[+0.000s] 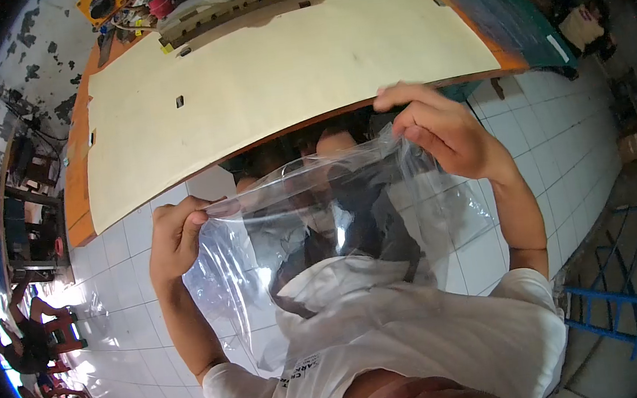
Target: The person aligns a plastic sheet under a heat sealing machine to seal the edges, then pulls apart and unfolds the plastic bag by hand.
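Note:
A clear plastic sheet or bag hangs in front of the white shirt, its upper edge stretched between both hands. My left hand pinches the upper corner on the left side of the view, thumb against fingers. On the right side, my right hand holds the other upper corner, with thumb and fingers pressed together and one finger raised near the table edge. Light reflects off the plastic, and the lap shows through it. Whether it is one layer or two, I cannot tell.
A table with a cream cover and orange edges stands just beyond the hands. At its far side lies a long metal bar beside red knobs. A blue metal frame stands at the right. Another person sits far left.

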`<state>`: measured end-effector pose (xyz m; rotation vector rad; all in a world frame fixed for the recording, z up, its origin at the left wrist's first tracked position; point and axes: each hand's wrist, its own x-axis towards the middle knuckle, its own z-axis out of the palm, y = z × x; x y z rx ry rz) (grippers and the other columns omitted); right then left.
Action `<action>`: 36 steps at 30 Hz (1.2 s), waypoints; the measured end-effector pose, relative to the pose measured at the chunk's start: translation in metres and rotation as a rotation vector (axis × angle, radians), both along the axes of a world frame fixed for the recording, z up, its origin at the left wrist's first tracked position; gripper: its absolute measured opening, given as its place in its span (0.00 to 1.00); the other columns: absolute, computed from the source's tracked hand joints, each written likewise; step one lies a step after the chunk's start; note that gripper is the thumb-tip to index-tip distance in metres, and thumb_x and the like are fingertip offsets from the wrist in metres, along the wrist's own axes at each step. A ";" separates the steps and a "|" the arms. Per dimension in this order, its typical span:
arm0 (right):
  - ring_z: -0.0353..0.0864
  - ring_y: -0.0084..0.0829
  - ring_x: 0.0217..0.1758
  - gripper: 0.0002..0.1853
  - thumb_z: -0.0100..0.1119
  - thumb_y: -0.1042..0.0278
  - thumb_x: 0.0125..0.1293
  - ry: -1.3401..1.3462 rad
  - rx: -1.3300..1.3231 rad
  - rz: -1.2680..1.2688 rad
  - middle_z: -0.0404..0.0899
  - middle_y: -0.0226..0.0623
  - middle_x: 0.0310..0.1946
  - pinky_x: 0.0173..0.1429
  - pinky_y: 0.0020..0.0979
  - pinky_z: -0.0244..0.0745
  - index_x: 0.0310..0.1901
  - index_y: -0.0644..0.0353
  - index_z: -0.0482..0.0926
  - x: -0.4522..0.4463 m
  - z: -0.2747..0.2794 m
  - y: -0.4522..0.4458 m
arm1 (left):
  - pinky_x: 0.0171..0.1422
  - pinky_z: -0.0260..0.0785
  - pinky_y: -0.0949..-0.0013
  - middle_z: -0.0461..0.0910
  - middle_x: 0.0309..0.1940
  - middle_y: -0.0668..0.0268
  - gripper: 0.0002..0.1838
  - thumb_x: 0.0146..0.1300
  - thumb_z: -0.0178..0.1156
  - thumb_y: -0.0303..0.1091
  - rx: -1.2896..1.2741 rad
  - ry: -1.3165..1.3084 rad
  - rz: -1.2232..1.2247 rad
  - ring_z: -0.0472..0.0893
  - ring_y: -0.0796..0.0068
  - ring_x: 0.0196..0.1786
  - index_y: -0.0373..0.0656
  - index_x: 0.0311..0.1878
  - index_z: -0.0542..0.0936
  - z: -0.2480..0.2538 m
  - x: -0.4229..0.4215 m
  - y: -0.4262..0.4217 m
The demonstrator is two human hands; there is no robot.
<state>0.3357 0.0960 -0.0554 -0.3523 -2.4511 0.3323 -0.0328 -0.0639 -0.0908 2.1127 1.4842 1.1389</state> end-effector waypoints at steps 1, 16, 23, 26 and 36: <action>0.82 0.42 0.48 0.07 0.57 0.70 0.69 0.017 -0.100 0.056 0.81 0.40 0.42 0.57 0.37 0.73 0.41 0.64 0.80 0.001 -0.007 0.003 | 0.21 0.51 0.70 0.60 0.11 0.65 0.21 0.73 0.53 0.44 0.006 0.016 0.006 0.62 0.74 0.12 0.36 0.32 0.80 -0.005 -0.006 0.000; 0.79 0.20 0.37 0.21 0.59 0.72 0.70 0.656 -0.790 -0.169 0.81 0.36 0.36 0.38 0.22 0.75 0.61 0.71 0.69 -0.022 -0.066 -0.020 | 0.22 0.48 0.70 0.59 0.12 0.66 0.23 0.74 0.51 0.46 0.007 -0.046 0.135 0.59 0.76 0.14 0.36 0.30 0.79 -0.022 0.000 -0.016; 0.76 0.31 0.27 0.25 0.66 0.77 0.59 0.191 -0.037 -0.239 0.73 0.37 0.26 0.31 0.30 0.72 0.60 0.58 0.76 -0.014 -0.042 -0.017 | 0.21 0.52 0.69 0.66 0.14 0.64 0.18 0.72 0.54 0.40 0.012 0.074 0.117 0.61 0.72 0.13 0.35 0.32 0.80 -0.003 -0.002 -0.021; 0.72 0.31 0.26 0.24 0.64 0.81 0.59 0.137 0.004 -0.253 0.71 0.36 0.26 0.31 0.30 0.70 0.58 0.59 0.77 -0.012 -0.032 -0.021 | 0.22 0.57 0.70 0.78 0.20 0.59 0.15 0.71 0.55 0.37 0.047 0.142 0.098 0.64 0.69 0.13 0.35 0.34 0.81 -0.003 -0.004 -0.018; 0.71 0.34 0.28 0.11 0.63 0.81 0.60 -0.105 -0.024 -0.214 0.69 0.36 0.26 0.33 0.32 0.68 0.45 0.62 0.81 -0.002 -0.021 -0.018 | 0.26 0.65 0.70 0.84 0.30 0.52 0.13 0.69 0.56 0.36 -0.031 0.194 0.075 0.72 0.63 0.16 0.35 0.34 0.79 -0.001 -0.003 -0.014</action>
